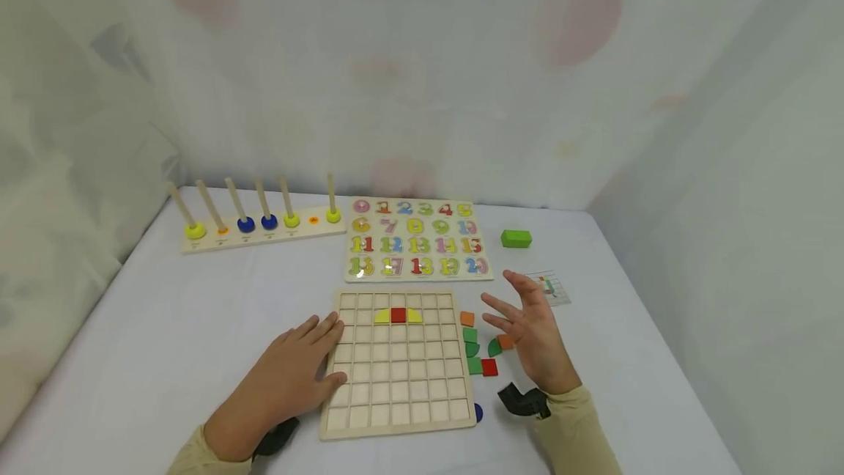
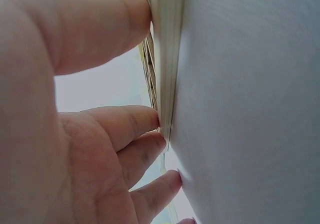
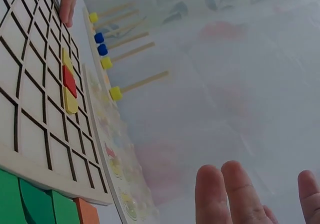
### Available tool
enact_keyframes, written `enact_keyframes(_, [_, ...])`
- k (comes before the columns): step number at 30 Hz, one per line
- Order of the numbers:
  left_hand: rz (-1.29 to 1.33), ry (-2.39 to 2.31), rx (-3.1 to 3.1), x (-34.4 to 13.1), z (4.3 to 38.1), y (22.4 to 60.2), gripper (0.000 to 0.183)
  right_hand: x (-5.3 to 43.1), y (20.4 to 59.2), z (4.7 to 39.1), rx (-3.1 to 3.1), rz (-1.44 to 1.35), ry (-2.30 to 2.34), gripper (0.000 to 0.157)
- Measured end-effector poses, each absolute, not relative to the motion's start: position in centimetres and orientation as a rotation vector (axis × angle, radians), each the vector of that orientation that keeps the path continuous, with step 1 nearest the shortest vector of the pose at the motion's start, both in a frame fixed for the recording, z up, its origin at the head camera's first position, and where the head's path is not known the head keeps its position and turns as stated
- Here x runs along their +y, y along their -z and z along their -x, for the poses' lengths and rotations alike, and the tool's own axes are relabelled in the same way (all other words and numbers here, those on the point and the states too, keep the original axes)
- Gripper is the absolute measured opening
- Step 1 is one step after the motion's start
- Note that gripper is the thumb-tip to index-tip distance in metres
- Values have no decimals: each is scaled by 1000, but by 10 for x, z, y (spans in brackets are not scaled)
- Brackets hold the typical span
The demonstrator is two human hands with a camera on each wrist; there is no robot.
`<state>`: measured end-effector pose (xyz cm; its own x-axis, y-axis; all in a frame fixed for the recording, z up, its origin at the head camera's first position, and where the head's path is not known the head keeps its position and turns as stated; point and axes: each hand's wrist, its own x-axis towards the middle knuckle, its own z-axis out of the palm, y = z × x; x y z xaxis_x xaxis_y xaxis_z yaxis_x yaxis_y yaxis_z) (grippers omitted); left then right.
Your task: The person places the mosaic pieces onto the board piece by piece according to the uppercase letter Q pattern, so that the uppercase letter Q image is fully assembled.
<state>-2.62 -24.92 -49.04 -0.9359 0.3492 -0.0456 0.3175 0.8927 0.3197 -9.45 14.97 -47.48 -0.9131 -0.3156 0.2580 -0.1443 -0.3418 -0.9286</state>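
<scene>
The flat wooden grid board (image 1: 398, 391) lies on the desk (image 1: 257, 299), which is covered in white cloth. In its small square boxes sit a shiny red square tile (image 1: 398, 315) and, on each side, yellow quarter-round tiles (image 1: 382, 317). The left hand (image 1: 297, 365) touches the board's left edge, fingers out straight. The right hand (image 1: 537, 336) is up, loose and holding nothing, near a flat orange square (image 1: 467, 318) beside the board.

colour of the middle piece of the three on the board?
Red: the middle piece on the board, clearest in the head view.
</scene>
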Motion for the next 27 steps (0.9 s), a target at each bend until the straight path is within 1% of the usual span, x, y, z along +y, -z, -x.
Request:
enact_keyframes(6, [-544,-468,2965,-243,30,490,83,160,471,93,1772,629,2410,52])
enact_keyframes(15, [-550,-461,2959,-242,32,493,83,175,469,97,1915,387,2511,45])
enact_keyframes(18, [-548,-454,2967,-245,32,495,83,180,469,99,1910,371,2536,42])
enact_keyframes(22, [-542,-442,2974,-250,30,499,84,186,470,102,1809,382,2701,41])
enact_keyframes(25, [-543,-431,2979,-250,31,502,85,191,471,104,1698,315,2863,38])
enact_keyframes(27, [-543,-433,2976,-250,32,503,85,189,473,105,1715,254,2856,35])
